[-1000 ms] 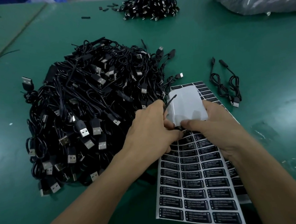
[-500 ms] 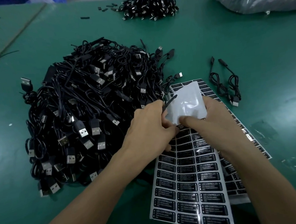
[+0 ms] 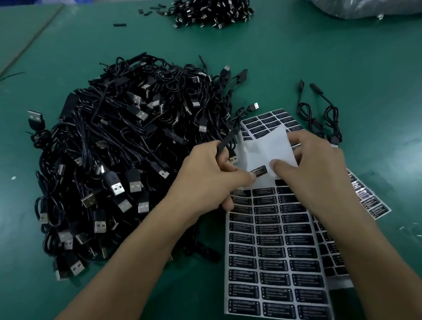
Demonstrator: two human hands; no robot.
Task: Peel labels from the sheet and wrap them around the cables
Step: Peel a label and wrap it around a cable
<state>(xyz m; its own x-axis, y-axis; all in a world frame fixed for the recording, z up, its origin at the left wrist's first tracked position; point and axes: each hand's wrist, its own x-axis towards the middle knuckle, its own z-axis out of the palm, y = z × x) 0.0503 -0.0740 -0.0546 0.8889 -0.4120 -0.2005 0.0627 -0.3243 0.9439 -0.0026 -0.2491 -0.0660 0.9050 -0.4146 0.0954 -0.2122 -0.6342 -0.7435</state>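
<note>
Pinching one label (image 3: pixel 258 171), the left hand (image 3: pixel 206 178) touches the "LED CONTROLLER" sheet (image 3: pixel 272 253).

Both bare forearms are extending in from the near edge, converging at mid-scene. The left hand (image 3: pixel 206 178), knuckles up, is pinching a label (image 3: pixel 259 171) between thumb and forefinger while its curled fingers are gripping a cable (image 3: pixel 225 144). The right hand (image 3: pixel 317 167) is holding the folded-back sheet (image 3: pixel 266 148) between thumb and fingers.

cable pile (image 3: pixel 127 163) crowds left — bare mat (image 3: pixel 395 119) right
</note>
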